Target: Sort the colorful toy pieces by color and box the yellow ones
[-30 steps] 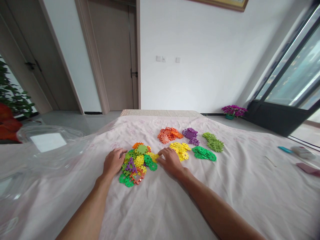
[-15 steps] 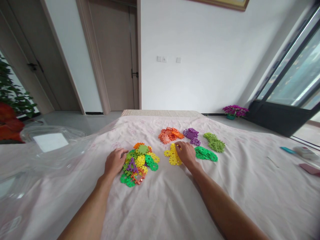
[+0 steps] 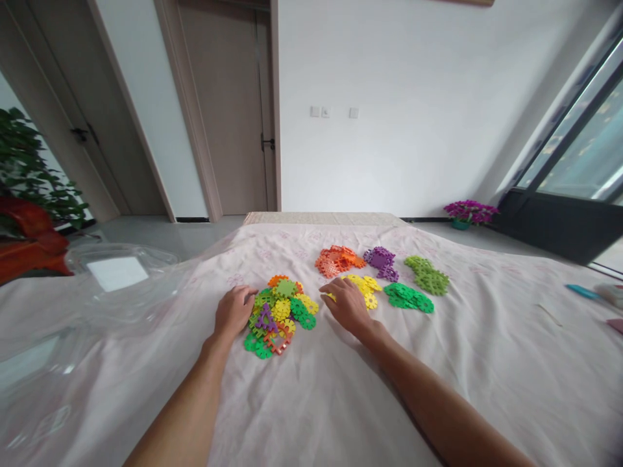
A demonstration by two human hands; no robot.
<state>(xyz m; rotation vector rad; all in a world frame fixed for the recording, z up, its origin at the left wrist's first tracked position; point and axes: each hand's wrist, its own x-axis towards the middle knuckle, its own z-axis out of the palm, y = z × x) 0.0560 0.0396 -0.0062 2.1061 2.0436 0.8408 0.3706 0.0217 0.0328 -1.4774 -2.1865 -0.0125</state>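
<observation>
A mixed pile of notched plastic building pieces in green, yellow, orange and purple lies on the cloth. Against its left edge rests my left hand, open, fingers loosely curved and thumb apart. My right hand is open and low over the yellow pieces, partly covering them, with its fingers stretched left toward the mixed pile. Behind it lie orange pieces and purple pieces. To its right are dark green discs and light green pieces. Each of these groups is a single colour.
Everything lies on a wrinkled pale pink tablecloth. Clear plastic packaging sits at the left. Toward the right edge are a thin stick and a blue object. A red wooden chair stands beyond the table at left.
My right hand has moved left, its fingers now stretched out toward the mixed pile, and more yellow pieces show behind it. My left hand stays by the pile. The whole view has shifted slightly.
</observation>
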